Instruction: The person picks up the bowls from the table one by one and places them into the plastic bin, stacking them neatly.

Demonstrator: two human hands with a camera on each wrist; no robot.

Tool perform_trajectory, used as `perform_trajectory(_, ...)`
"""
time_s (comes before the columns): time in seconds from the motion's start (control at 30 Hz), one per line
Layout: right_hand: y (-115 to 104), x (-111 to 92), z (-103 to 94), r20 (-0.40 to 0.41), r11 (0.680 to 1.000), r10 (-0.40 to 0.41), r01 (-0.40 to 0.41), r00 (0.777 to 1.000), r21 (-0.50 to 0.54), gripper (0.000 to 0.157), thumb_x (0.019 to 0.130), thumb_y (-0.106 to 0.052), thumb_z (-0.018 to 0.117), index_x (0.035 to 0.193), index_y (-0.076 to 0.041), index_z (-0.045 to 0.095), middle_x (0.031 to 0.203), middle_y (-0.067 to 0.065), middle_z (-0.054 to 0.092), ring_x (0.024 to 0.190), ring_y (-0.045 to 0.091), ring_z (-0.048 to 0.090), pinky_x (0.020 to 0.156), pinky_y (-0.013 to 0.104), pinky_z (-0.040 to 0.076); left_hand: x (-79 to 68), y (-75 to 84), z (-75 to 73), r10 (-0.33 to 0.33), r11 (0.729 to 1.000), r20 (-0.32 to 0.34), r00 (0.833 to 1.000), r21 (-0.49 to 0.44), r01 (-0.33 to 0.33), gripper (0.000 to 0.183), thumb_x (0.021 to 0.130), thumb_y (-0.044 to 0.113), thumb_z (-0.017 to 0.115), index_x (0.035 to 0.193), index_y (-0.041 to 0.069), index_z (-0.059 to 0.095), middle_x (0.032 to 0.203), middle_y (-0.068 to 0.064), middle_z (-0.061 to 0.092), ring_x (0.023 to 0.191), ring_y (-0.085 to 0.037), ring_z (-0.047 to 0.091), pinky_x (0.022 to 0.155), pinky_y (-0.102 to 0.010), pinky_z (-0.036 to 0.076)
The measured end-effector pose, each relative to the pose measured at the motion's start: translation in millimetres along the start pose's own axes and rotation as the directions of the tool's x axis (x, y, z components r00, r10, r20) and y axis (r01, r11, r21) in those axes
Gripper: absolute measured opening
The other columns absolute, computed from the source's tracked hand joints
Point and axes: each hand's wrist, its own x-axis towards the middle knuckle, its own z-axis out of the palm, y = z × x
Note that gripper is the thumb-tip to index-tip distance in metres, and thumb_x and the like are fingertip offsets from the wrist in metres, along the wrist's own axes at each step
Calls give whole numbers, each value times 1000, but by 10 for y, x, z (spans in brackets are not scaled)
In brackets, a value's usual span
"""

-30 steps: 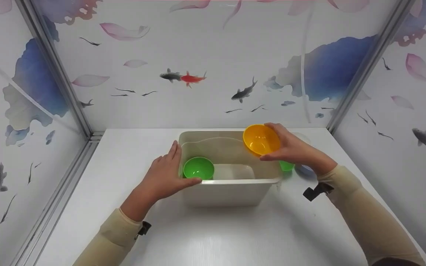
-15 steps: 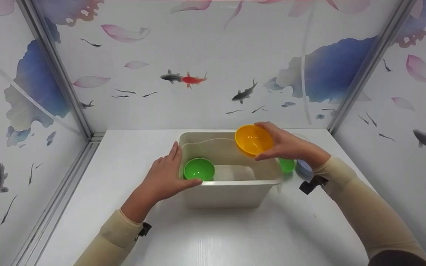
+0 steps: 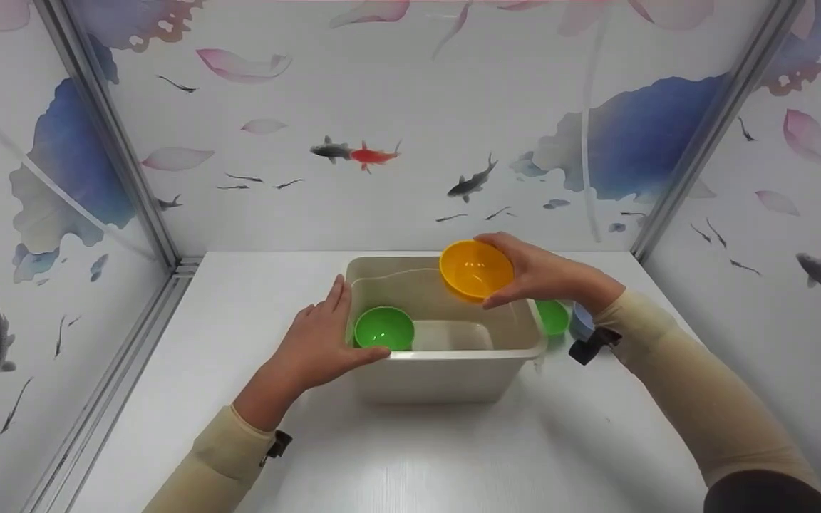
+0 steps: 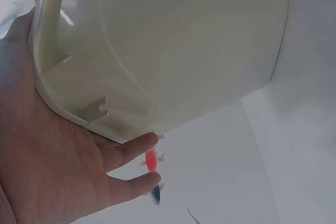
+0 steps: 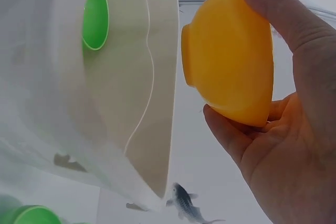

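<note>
My right hand [image 3: 542, 274] grips a yellow bowl [image 3: 476, 269] by its side, fingers behind the rim and thumb in front. The bowl is held over the right half of a beige plastic bin [image 3: 439, 377], its mouth tilted toward the head camera. In the right wrist view the yellow bowl [image 5: 231, 56] shows its foot facing the bin. A green bowl [image 3: 384, 329] sits inside the bin at the left end. My left hand [image 3: 314, 338] rests at the bin's left end, thumb along the front rim; the left wrist view shows straight fingers [image 4: 131, 187] against the outer wall.
Right of the bin, a second green bowl [image 3: 553, 318] stands on the white table [image 3: 410, 456], with a blue bowl [image 3: 581, 322] beside it, partly hidden by my right wrist. White panels printed with fish and petals enclose the table at the back and both sides.
My right hand has carried the yellow bowl a little to the left over the bin, uncovering more of the blue bowl. The left hand and the bin have stayed in place.
</note>
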Motion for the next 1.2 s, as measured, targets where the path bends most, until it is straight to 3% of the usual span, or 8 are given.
perform_trajectory(0.77,-144,461,71,112,997,-38,45,993,-68,108,81,-39,101,166,-10,42,158,10,56,136,31,56,122,53,43,-4,1,14,-3,1000,3,1000,10,2,142,83,99,57,175,-1,16,184,-19,12,162,-41,35,127,-64,33)
perform_trajectory(1.2,-219,711,153,157,995,-24,39,987,-94,109,82,-43,100,168,-13,40,162,8,52,141,30,52,125,55,39,-11,29,-21,-3,1000,8,1000,9,3,136,87,90,66,175,-2,18,184,-19,11,162,-41,36,127,-65,32)
